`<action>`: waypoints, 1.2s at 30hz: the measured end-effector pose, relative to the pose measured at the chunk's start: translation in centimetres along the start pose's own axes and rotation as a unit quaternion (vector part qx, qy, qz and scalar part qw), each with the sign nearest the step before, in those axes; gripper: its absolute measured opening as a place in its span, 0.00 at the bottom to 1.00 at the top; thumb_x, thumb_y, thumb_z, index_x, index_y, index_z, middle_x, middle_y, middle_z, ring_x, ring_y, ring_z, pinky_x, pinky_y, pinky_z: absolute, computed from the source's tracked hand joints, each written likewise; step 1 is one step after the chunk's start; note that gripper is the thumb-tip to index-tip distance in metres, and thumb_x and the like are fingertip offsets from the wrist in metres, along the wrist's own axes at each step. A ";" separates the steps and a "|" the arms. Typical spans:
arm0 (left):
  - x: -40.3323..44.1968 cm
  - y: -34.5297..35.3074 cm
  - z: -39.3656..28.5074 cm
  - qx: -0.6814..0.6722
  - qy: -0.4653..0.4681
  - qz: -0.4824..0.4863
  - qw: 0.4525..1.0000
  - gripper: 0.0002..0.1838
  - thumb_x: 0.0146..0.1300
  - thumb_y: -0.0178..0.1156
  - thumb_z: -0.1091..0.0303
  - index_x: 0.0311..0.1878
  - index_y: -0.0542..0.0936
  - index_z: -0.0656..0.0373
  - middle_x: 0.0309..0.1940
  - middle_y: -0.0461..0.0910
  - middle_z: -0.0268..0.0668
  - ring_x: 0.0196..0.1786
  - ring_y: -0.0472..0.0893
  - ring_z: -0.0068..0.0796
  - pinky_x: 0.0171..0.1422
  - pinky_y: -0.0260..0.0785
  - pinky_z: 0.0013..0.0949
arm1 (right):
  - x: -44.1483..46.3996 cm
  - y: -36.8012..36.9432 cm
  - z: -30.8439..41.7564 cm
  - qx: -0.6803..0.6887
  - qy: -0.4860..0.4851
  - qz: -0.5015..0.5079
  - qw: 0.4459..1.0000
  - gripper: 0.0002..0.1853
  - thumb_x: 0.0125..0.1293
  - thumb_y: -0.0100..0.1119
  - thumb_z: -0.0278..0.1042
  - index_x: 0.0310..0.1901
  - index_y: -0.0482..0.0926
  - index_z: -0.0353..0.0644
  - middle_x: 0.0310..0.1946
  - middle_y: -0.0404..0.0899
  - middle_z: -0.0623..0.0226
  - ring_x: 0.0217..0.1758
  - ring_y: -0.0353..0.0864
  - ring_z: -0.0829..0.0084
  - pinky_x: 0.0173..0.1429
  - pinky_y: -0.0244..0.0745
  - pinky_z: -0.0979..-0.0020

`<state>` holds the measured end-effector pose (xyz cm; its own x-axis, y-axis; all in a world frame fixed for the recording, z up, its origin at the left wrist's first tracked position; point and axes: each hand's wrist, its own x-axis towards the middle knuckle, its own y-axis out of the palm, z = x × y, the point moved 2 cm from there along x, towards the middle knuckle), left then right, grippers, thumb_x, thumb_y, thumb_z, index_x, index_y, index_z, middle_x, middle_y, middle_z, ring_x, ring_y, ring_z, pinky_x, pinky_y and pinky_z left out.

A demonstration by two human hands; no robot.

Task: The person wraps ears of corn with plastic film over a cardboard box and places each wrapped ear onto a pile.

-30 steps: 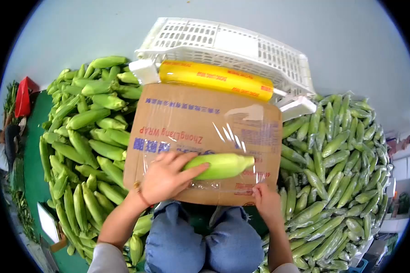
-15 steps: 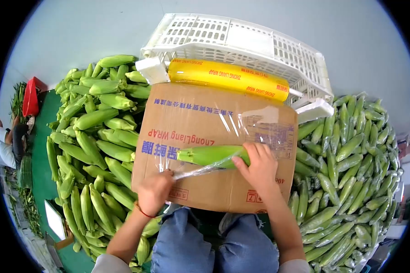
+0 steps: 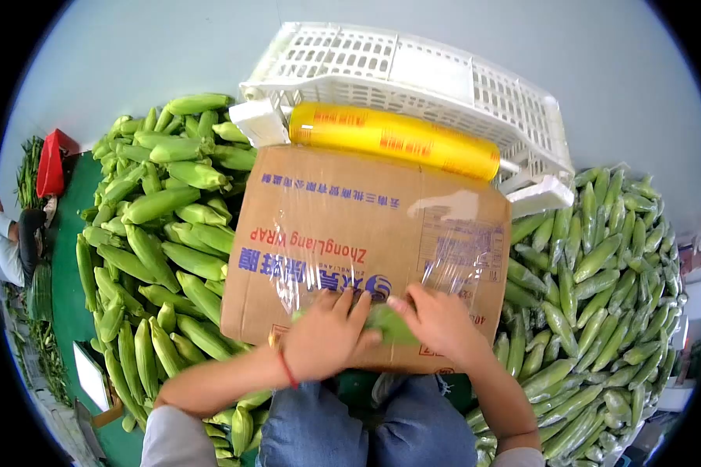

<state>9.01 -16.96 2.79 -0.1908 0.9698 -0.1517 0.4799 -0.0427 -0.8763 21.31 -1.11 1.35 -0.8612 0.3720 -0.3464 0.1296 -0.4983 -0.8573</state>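
Note:
A green ear of corn in its husk (image 3: 395, 325) lies across the near part of a cardboard box (image 3: 319, 226), mostly hidden by my hands. My left hand (image 3: 329, 333) covers its left part, fingers reaching over the far side and thumb on the near side. At its right end, my right hand (image 3: 442, 325) is closed round it. Clear plastic film (image 3: 459, 257) stretches over the box top, creased near both hands. It comes from a yellow roll of wrap (image 3: 393, 140) at the box's far edge.
Unwrapped corn (image 3: 160, 202) is heaped on the left, film-wrapped corn (image 3: 600, 311) on the right. Behind the roll stands a white plastic crate (image 3: 413, 70), with white blocks (image 3: 258, 123) by the roll's ends. Far left are a red container (image 3: 52, 163) and another person (image 3: 12, 241).
My left hand has let go of the gathered film and moved right onto the corn. The corn and my right hand have come nearer to me. The roll has turned.

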 end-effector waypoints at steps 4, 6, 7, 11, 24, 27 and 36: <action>0.7 0.5 0.4 0.083 0.011 -0.116 0.990 0.40 0.65 0.55 0.45 0.71 0.61 0.63 0.70 0.58 0.57 0.72 0.58 0.61 0.73 0.49 0.60 | -0.3 -1.2 1.2 0.020 -0.102 -0.183 0.978 0.28 0.62 0.58 0.60 0.49 0.72 0.41 0.52 0.72 0.52 0.45 0.80 0.49 0.43 0.79 0.55; 5.1 -0.8 2.7 0.181 -0.021 -0.262 0.948 0.33 0.65 0.54 0.49 0.67 0.67 0.61 0.63 0.69 0.55 0.65 0.69 0.57 0.67 0.63 0.54 | 0.9 -1.5 1.8 -0.102 -0.214 -0.246 0.940 0.31 0.56 0.63 0.59 0.52 0.72 0.42 0.53 0.71 0.55 0.50 0.78 0.54 0.47 0.77 0.58; 7.3 -2.0 4.3 0.144 -0.046 -0.232 0.961 0.30 0.66 0.55 0.51 0.65 0.69 0.61 0.59 0.72 0.54 0.60 0.73 0.55 0.62 0.67 0.51 | 1.7 -1.8 2.0 -0.164 -0.268 -0.280 0.907 0.33 0.54 0.65 0.59 0.53 0.71 0.42 0.53 0.71 0.57 0.52 0.77 0.56 0.49 0.77 0.59; 7.8 -2.5 2.7 0.142 0.067 -0.078 0.985 0.20 0.63 0.59 0.57 0.52 0.77 0.61 0.38 0.82 0.46 0.38 0.82 0.45 0.40 0.77 0.41 | 4.4 -1.6 0.8 -0.132 -0.167 -0.216 0.953 0.35 0.45 0.71 0.54 0.52 0.74 0.42 0.49 0.75 0.62 0.49 0.78 0.61 0.49 0.76 0.62; 17.6 -5.3 8.4 0.185 0.046 0.003 0.982 0.38 0.60 0.61 0.62 0.68 0.59 0.75 0.71 0.57 0.57 0.74 0.57 0.50 0.76 0.53 0.39 | 9.1 -3.6 1.5 -0.186 -0.299 -0.258 0.900 0.33 0.47 0.70 0.56 0.49 0.76 0.40 0.37 0.79 0.63 0.48 0.78 0.62 0.48 0.74 0.57; 17.2 -3.6 8.3 0.204 0.047 0.050 0.977 0.39 0.59 0.64 0.62 0.67 0.60 0.76 0.71 0.57 0.57 0.73 0.60 0.50 0.75 0.56 0.39 | 8.8 -3.6 2.5 -0.174 -0.246 -0.102 0.948 0.31 0.45 0.70 0.58 0.43 0.75 0.41 0.34 0.80 0.61 0.40 0.81 0.59 0.40 0.77 0.57; 9.9 -3.0 5.6 -0.073 0.184 -0.331 0.923 0.30 0.57 0.65 0.57 0.64 0.75 0.51 0.70 0.63 0.49 0.73 0.61 0.52 0.74 0.57 0.46 | -8.0 1.2 -2.8 0.204 -0.089 0.099 0.970 0.35 0.58 0.63 0.60 0.57 0.72 0.40 0.39 0.81 0.51 0.36 0.85 0.58 0.38 0.79 0.56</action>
<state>0.87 -8.54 1.39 -0.1920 0.7890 0.5836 0.4775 0.5947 -0.6469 29.70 -2.48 2.05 -0.9152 0.1150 -0.3862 0.1267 -0.8278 -0.5466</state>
